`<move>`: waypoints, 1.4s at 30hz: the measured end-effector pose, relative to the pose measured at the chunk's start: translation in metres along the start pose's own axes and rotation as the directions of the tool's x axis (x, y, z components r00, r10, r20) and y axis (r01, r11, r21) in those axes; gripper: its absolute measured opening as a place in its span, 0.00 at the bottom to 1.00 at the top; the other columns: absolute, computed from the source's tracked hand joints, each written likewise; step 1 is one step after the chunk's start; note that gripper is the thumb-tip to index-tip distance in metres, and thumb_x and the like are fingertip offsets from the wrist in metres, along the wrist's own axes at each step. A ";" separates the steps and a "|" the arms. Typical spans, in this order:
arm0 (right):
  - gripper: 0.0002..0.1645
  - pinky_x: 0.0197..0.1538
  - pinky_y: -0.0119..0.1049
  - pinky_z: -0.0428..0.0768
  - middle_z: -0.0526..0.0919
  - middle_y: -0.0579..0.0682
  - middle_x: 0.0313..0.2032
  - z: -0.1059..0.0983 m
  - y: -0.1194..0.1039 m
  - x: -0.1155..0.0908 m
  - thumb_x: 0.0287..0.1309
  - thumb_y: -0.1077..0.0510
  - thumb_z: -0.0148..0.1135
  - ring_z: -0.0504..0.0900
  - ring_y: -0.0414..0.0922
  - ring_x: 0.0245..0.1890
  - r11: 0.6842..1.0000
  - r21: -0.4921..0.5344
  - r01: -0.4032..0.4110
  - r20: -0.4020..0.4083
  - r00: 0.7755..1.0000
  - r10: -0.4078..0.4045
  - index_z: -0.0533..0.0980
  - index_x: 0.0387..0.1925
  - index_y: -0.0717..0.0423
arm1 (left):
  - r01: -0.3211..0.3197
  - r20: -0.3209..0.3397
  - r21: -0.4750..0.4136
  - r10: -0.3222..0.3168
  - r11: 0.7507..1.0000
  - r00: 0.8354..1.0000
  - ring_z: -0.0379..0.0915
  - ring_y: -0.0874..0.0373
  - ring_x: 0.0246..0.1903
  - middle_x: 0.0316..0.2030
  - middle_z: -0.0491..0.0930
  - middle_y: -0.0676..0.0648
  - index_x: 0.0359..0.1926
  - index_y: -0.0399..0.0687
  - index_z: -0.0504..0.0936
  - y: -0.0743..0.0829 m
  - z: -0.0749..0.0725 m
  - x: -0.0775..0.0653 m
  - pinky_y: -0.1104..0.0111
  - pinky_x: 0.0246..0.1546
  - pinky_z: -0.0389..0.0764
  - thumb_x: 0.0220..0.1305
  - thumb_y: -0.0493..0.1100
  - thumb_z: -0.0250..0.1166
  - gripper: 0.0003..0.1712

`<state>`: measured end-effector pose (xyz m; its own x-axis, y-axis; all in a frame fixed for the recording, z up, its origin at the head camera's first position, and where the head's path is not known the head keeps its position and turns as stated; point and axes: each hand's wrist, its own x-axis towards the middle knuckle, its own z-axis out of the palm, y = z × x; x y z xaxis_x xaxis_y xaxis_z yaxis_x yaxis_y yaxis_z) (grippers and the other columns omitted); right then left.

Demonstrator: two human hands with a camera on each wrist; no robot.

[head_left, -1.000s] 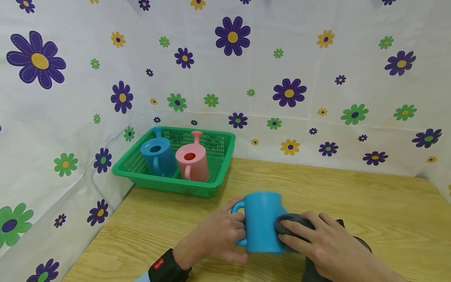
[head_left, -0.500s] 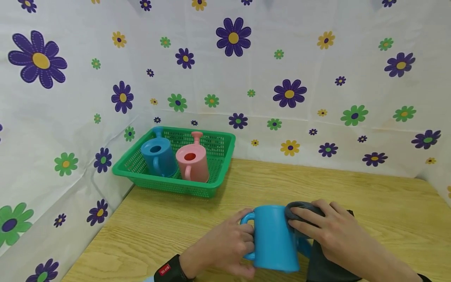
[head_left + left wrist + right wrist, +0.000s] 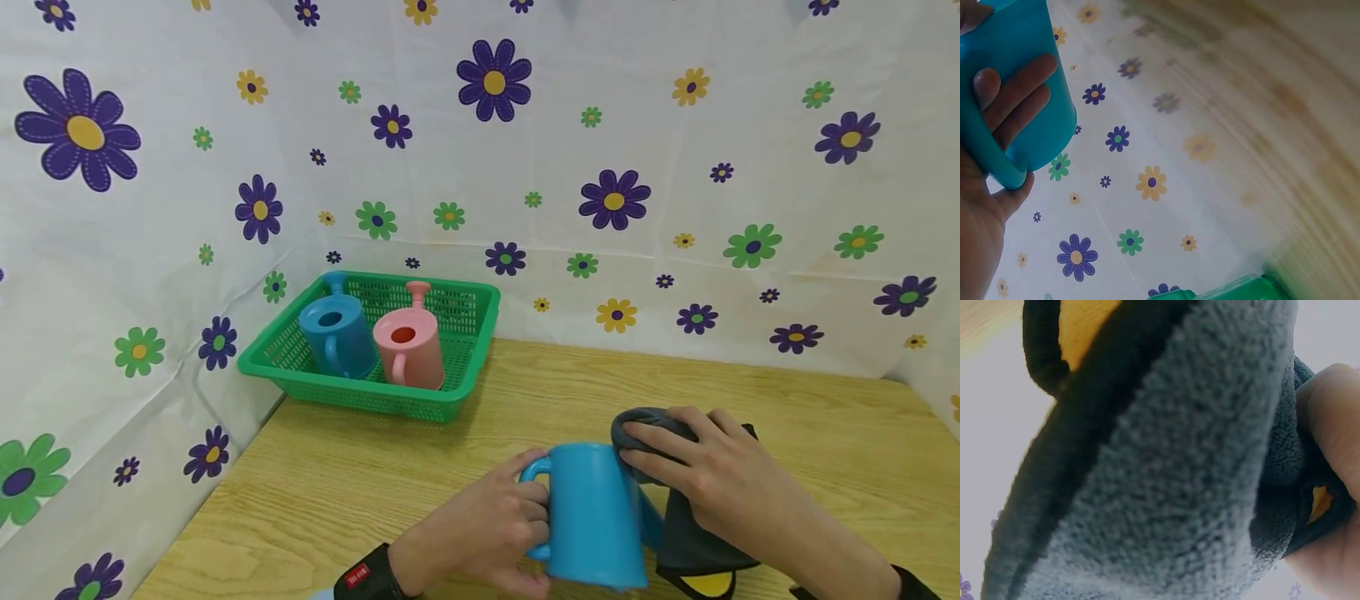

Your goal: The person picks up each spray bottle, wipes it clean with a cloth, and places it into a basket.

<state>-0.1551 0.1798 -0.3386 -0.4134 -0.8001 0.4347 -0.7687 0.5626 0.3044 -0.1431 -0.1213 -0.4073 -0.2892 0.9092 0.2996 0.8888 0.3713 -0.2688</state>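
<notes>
My left hand (image 3: 510,517) grips the handle of a blue watering can (image 3: 596,517), with fingers curled through the loop. In the left wrist view, the fingers pass between the handle and the watering can (image 3: 1019,44). The can is slightly tilted, and its spout shows at the right, partly behind a cloth. My right hand (image 3: 720,467) holds that dark grey cloth (image 3: 701,537), bunched under the fingers, against the can's upper right edge. The cloth's lower part hangs down, showing a black border and a yellow underside. Fluffy grey cloth (image 3: 1185,450) fills most of the right wrist view.
A green basket (image 3: 352,400) stands at the back left of the wooden table (image 3: 825,442). Inside it are a darker blue watering can (image 3: 341,337) and a pink watering can (image 3: 420,350). A white flowered sheet (image 3: 450,167) covers the wall behind.
The blue watering can and my left hand have moved down and to the right. My right hand has shifted the cloth up to the can's upper edge, and its yellow underside now shows.
</notes>
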 end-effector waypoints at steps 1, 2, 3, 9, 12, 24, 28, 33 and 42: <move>0.45 0.40 0.51 0.82 0.85 0.45 0.58 0.000 0.000 0.000 0.26 0.65 0.84 0.80 0.54 0.50 1.000 0.003 0.001 0.000 1.000 -0.001 0.83 0.54 0.39 | -0.002 0.004 0.002 0.002 1.000 1.000 0.65 0.67 0.32 0.19 0.71 0.62 0.16 0.60 0.72 0.000 0.000 0.000 0.50 0.72 0.66 0.55 0.67 0.68 0.24; 0.45 0.40 0.51 0.82 0.85 0.45 0.57 0.000 0.000 0.001 0.27 0.66 0.84 0.80 0.54 0.51 1.000 0.009 0.001 -0.001 1.000 -0.001 0.83 0.54 0.39 | -0.003 0.010 0.002 0.003 1.000 1.000 0.65 0.67 0.31 0.19 0.70 0.62 0.17 0.60 0.72 0.001 0.000 0.000 0.50 0.72 0.67 0.55 0.67 0.68 0.24; 0.44 0.39 0.50 0.82 0.85 0.45 0.57 0.000 0.000 0.001 0.27 0.66 0.84 0.80 0.54 0.51 1.000 0.014 0.000 -0.003 1.000 0.000 0.83 0.54 0.39 | -0.003 0.014 0.001 0.003 1.000 1.000 0.64 0.67 0.31 0.19 0.70 0.62 0.17 0.60 0.73 0.001 0.000 0.001 0.50 0.72 0.67 0.55 0.67 0.68 0.24; 0.43 0.39 0.48 0.82 0.85 0.43 0.57 -0.001 -0.001 0.001 0.30 0.68 0.81 0.80 0.51 0.49 0.999 0.052 0.007 -0.008 1.000 -0.006 0.84 0.54 0.38 | 0.019 0.033 0.000 -0.019 1.000 0.999 0.67 0.67 0.33 0.21 0.74 0.62 0.18 0.60 0.74 0.001 -0.001 0.004 0.49 0.73 0.65 0.57 0.67 0.66 0.23; 0.42 0.40 0.49 0.83 0.85 0.43 0.57 -0.001 -0.001 0.002 0.30 0.68 0.80 0.81 0.52 0.48 0.997 0.070 0.022 -0.013 1.000 -0.021 0.84 0.53 0.38 | 0.026 0.031 0.005 -0.026 1.000 0.999 0.69 0.67 0.34 0.23 0.76 0.62 0.18 0.59 0.75 -0.001 -0.001 0.005 0.49 0.73 0.65 0.57 0.68 0.66 0.24; 0.40 0.43 0.48 0.85 0.84 0.40 0.59 -0.009 -0.015 0.003 0.38 0.63 0.82 0.82 0.50 0.49 0.993 0.104 0.047 0.105 0.993 -0.058 0.83 0.57 0.36 | 0.070 -0.024 -0.016 -0.070 0.997 0.997 0.71 0.65 0.33 0.22 0.78 0.60 0.19 0.57 0.77 -0.015 -0.001 0.000 0.48 0.74 0.66 0.55 0.66 0.70 0.23; 0.40 0.42 0.47 0.84 0.84 0.40 0.59 -0.011 -0.020 0.001 0.38 0.64 0.80 0.81 0.48 0.47 0.989 0.138 0.059 0.134 0.988 -0.077 0.82 0.57 0.36 | 0.094 -0.045 -0.016 -0.094 0.995 0.995 0.72 0.65 0.33 0.22 0.79 0.59 0.19 0.56 0.78 -0.023 -0.001 -0.003 0.47 0.73 0.66 0.54 0.64 0.71 0.22; 0.42 0.43 0.46 0.84 0.83 0.38 0.59 -0.010 -0.025 -0.001 0.40 0.67 0.78 0.79 0.47 0.47 0.975 0.219 0.045 0.194 0.977 -0.089 0.80 0.59 0.36 | 0.116 -0.070 0.003 -0.115 0.993 0.991 0.73 0.64 0.32 0.21 0.79 0.59 0.19 0.56 0.78 -0.030 -0.002 -0.007 0.46 0.72 0.67 0.52 0.64 0.72 0.22; 0.39 0.42 0.45 0.84 0.84 0.38 0.58 -0.009 -0.028 -0.003 0.44 0.67 0.78 0.80 0.47 0.46 0.971 0.236 0.039 0.190 0.978 -0.085 0.80 0.58 0.35 | 0.141 -0.149 0.039 -0.134 0.989 0.980 0.72 0.63 0.30 0.19 0.77 0.58 0.17 0.56 0.74 -0.038 -0.004 -0.013 0.46 0.70 0.69 0.49 0.63 0.73 0.23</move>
<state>-0.1282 0.1685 -0.3405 -0.4317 -0.8700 0.2381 -0.8775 0.4661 0.1124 -0.1723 -0.1478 -0.3971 -0.3493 0.8132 0.4655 0.8246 0.5027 -0.2594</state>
